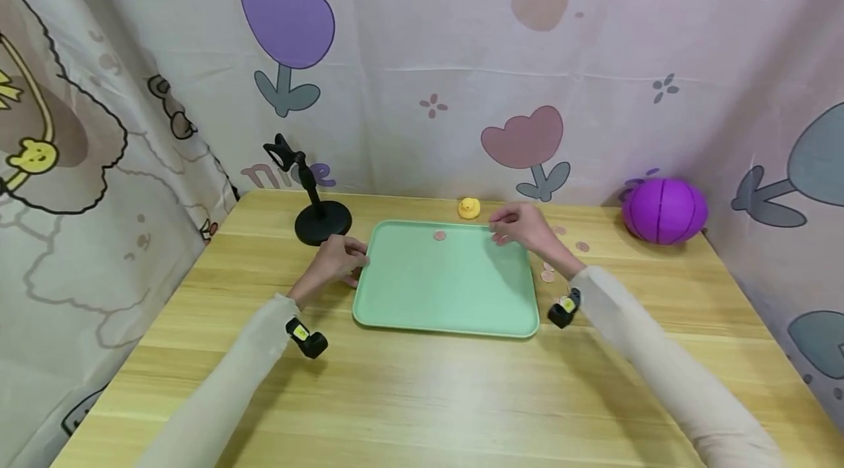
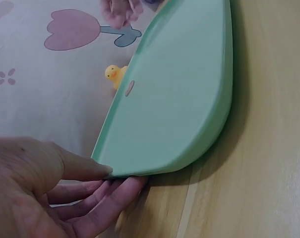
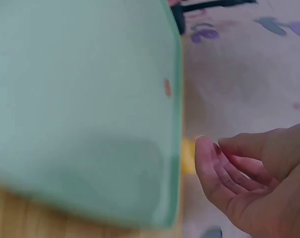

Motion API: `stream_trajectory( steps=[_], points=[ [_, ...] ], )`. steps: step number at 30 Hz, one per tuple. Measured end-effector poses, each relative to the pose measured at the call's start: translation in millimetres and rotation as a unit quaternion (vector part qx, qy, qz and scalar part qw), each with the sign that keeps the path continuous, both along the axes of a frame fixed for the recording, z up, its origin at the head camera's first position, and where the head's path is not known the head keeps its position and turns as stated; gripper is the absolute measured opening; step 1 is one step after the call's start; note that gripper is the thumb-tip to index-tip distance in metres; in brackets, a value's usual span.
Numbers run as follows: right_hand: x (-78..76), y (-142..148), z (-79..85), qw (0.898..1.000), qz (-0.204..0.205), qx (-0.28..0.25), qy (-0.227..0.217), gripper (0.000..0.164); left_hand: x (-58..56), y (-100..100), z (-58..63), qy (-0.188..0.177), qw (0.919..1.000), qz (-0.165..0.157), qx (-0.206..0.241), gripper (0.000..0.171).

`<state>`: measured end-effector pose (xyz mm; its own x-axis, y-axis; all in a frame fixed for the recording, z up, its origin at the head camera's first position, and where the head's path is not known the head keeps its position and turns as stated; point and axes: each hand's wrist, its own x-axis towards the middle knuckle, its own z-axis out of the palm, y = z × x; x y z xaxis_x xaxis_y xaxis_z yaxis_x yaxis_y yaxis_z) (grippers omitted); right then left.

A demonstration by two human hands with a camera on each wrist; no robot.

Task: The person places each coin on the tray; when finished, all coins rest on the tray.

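A mint-green tray (image 1: pixel 448 292) lies on the table with one copper-coloured coin (image 1: pixel 439 236) near its far edge. My left hand (image 1: pixel 338 260) grips the tray's left rim; in the left wrist view the thumb (image 2: pixel 85 167) lies on top and the fingers (image 2: pixel 102 210) go beneath. Over the far right corner of the tray hovers my right hand (image 1: pixel 521 225). Its thumb and index fingertips come close together in the right wrist view, and whether a coin is between them is hidden. Several more coins (image 1: pixel 547 276) lie on the table right of the tray, partly behind the right forearm.
A yellow rubber duck (image 1: pixel 469 208) sits just behind the tray. At the back left stands a black stand (image 1: pixel 323 221) with a round base and a clip. Toward the back right rests a purple ball (image 1: pixel 664 211). A patterned cloth (image 1: pixel 395 36) hangs behind the wooden table (image 1: pixel 422 402).
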<state>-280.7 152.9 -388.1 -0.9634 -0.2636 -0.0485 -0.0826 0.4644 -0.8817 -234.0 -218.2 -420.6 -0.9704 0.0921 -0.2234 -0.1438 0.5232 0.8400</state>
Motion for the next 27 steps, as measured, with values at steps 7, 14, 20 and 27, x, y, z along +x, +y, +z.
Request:
stream_trajectory(
  steps=[7, 14, 20, 27],
  points=[
    [17.8, 73, 1.8, 0.994, -0.01, 0.099, 0.053, 0.023, 1.4, 1, 3.4, 0.004, 1.0, -0.007, -0.003, 0.033],
    [36.6, 117, -9.3, 0.983, 0.001, 0.174, 0.062, 0.019, 1.0, 0, -0.1, -0.011, 0.9999, -0.003, 0.0, 0.035],
    [48.3, 140, -22.5, 0.982, 0.083, 0.156, 0.073, 0.023, 0.9, -4, -0.3, -0.013, 0.9995, -0.027, 0.01, 0.039],
    [59.8, 152, -39.2, 0.981, 0.106, 0.151, 0.061, 0.027, -2.6, -5, -0.3, -0.025, 0.9985, -0.044, 0.02, 0.041]
  ],
)
